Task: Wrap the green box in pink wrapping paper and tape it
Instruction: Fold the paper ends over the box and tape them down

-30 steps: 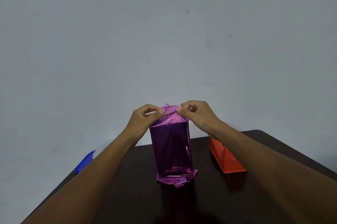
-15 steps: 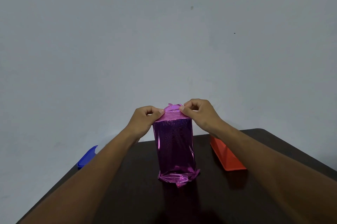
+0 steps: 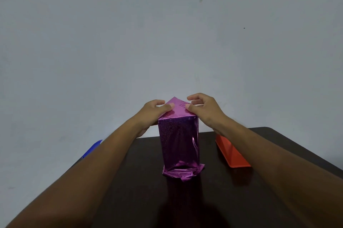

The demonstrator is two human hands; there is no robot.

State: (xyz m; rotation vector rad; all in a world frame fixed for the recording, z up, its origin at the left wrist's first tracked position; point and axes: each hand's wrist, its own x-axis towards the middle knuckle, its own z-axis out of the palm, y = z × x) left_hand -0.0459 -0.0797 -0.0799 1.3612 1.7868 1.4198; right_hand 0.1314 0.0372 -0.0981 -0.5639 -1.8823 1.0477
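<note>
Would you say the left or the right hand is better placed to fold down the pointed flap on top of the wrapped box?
Probably the right hand: its fingers arch over the flap's tip, while the left hand lies lower, thumb pressing the paper's left crease on the wrapped box.

- On my feed, two arms run in from the bottom corners, both bare from the frame edge up to the wrist; I see no sleeve edge on either one.
- Left hand: bare, no glove; I spot no ring, and the thumbnail looks short and plain.
- Right hand: bare as well; no glove and no ring that I can make out, nails short and unpainted.
- Wrists: I see no watch, strap or band on either.
- Forearms: smooth and unmarked; the dim light keeps me from making out finer detail.
- Nothing of the body past the forearms reaches my view.
</note>
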